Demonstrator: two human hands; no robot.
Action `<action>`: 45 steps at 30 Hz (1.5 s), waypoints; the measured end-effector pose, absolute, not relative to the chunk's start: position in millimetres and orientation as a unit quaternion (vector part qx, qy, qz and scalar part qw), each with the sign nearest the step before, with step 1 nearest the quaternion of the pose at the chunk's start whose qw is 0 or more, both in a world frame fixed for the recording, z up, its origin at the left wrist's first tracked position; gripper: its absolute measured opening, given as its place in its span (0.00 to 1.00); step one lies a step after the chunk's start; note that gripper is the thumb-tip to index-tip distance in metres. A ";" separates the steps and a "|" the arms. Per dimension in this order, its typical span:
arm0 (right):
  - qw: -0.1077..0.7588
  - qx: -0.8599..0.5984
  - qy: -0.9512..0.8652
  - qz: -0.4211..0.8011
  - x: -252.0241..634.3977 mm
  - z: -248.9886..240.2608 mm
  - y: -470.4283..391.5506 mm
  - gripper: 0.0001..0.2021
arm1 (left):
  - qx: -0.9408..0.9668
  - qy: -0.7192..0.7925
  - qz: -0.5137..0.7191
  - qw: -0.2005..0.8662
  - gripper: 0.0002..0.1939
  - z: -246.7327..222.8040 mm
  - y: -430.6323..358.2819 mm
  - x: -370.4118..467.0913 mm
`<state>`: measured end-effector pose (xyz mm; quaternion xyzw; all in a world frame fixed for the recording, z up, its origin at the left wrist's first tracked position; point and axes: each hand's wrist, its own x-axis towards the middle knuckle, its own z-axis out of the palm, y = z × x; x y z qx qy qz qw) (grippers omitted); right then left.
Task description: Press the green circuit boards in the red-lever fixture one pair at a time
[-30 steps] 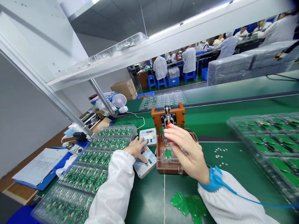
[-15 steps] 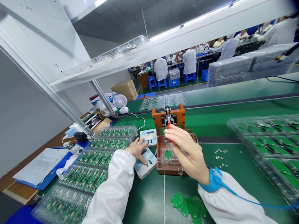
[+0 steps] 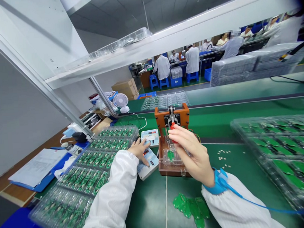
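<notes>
My right hand (image 3: 192, 152), with a blue wrist strap, has its fingers closed round the red handle (image 3: 172, 127) of an orange and brown clamp fixture (image 3: 184, 111). A green circuit board (image 3: 171, 155) lies in the clear holder at the fixture's base. My left hand (image 3: 139, 150) rests with fingers spread on the light-blue and white meter boxes (image 3: 148, 165) left of the fixture, holding nothing. Red digits glow on the boxes. A loose pile of green boards (image 3: 191, 208) lies on the table in front of the fixture.
Clear trays of green boards stand at left (image 3: 93, 170) and right (image 3: 281, 146). Small pale pieces (image 3: 224, 154) lie right of the fixture. Behind are a white fan (image 3: 121, 100), another tray (image 3: 166, 100) and an overhead shelf (image 3: 127, 55). People in white sit far back.
Red digits now show on the meter boxes. The view has shifted slightly. My right hand stays on the red handle and my left on the boxes.
</notes>
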<state>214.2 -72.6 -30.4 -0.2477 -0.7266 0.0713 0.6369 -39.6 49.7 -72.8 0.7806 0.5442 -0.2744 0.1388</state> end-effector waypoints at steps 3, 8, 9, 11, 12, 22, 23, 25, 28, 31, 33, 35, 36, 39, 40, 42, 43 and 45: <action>0.637 -0.255 -0.724 0.068 213.9 -30.8 -72.7 0.29 | 0.775 0.551 -0.269 0.151 0.73 -66.1 46.3 -36.7; 0.631 -0.260 -0.728 0.068 214.3 -31.1 -74.7 0.30 | 0.787 0.596 -0.084 0.132 0.41 -25.0 16.5 -31.4; 0.630 -0.260 -0.728 0.072 214.3 -31.0 -75.4 0.30 | 0.790 0.600 -0.039 0.118 0.28 -12.7 5.2 -28.4; 0.635 -0.263 -0.721 0.088 213.9 -30.3 -77.0 0.29 | 0.796 0.590 0.093 0.097 0.11 12.3 -22.4 -18.2; 0.638 -0.266 -0.715 0.105 213.4 -29.8 -77.8 0.28 | 0.796 0.568 0.184 0.100 0.13 23.4 -37.5 -11.1; 0.765 -0.222 -0.455 0.398 209.9 4.8 -116.9 0.06 | 0.755 0.296 0.556 0.183 0.08 36.9 -116.2 55.9; 0.759 -0.201 -0.442 0.434 208.7 10.8 -123.9 0.05 | 0.749 0.285 0.570 0.183 0.10 36.4 -117.8 58.9; 0.731 -0.180 -0.432 0.497 205.0 18.8 -135.2 0.09 | 0.749 0.262 0.583 0.173 0.11 37.8 -121.8 62.8; 0.715 -0.173 -0.432 0.522 196.8 18.6 -142.4 0.14 | 0.790 0.267 0.542 0.103 0.09 42.2 -127.9 63.5; 0.730 -0.149 -0.439 0.502 190.0 12.2 -141.6 0.16 | 0.821 0.271 0.501 0.038 0.07 44.0 -131.1 60.4; 0.734 -0.143 -0.443 0.495 188.2 11.6 -140.7 0.16 | 0.825 0.268 0.497 0.020 0.08 43.5 -131.6 58.2; 0.735 -0.146 -0.446 0.488 188.3 15.7 -141.2 0.18 | 0.824 0.272 0.497 0.015 0.10 43.3 -131.9 56.8; 0.735 -0.154 -0.446 0.487 188.8 19.0 -141.9 0.19 | 0.825 0.273 0.495 0.015 0.10 43.5 -132.1 56.6; 0.727 -0.185 -0.450 0.485 190.2 28.6 -144.2 0.24 | 0.830 0.267 0.490 0.014 0.09 44.6 -133.8 57.6; 0.723 -0.192 -0.454 0.484 190.4 30.6 -144.7 0.25 | 0.829 0.268 0.491 0.015 0.09 44.6 -134.9 58.4; 0.721 -0.197 -0.460 0.479 190.4 31.8 -145.2 0.26 | 0.822 0.276 0.498 0.019 0.09 43.4 -137.6 60.8; 0.723 -0.199 -0.461 0.475 190.2 31.3 -145.4 0.25 | 0.815 0.282 0.506 0.021 0.08 42.3 -139.1 62.1; 0.725 -0.202 -0.460 0.472 189.8 29.3 -145.7 0.25 | 0.803 0.291 0.519 0.022 0.07 39.9 -141.7 64.9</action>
